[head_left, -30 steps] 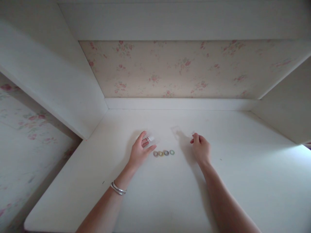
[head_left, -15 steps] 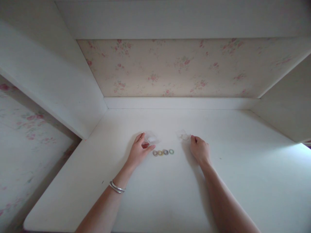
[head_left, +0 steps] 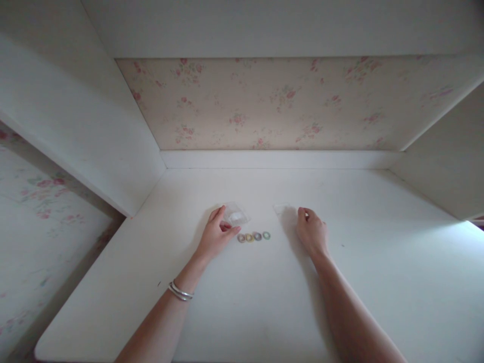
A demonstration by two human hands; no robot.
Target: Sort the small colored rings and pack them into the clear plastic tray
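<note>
below, left hand [head_left: 216,236] flat on the white tabletop [head_left: 264,302], palm down, fingers [head_left: 231,231] loosely curled round the near edge of a small clear bag [head_left: 235,216]; touching it, though whether pinching or merely resting against it cannot be told. something pale inside the bag, too blurred to name. silver bangles [head_left: 180,292] on the left wrist.

just right of the left fingertips, a short row of four small rings [head_left: 253,236] lying flat on the tabletop, side by side and touching or nearly so: pinkish, yellow, purplish, green, from left to right. not touched by either hand.

further right, right hand [head_left: 311,233] also down on the tabletop, knuckles up, fingers bent, index tip forward. just beyond and left of it, a second clear bag [head_left: 281,208], flat and faint against the white surface; near the fingertips but seemingly apart from them. right fingers holding nothing visible, half curled rather than clenched.

rings between the two hands, nearer the left. both bags at the far side of the hands, well apart from each other. behind, a floral wall [head_left: 264,101] under a white shelf [head_left: 264,25], with white side panels at left and right.
</note>
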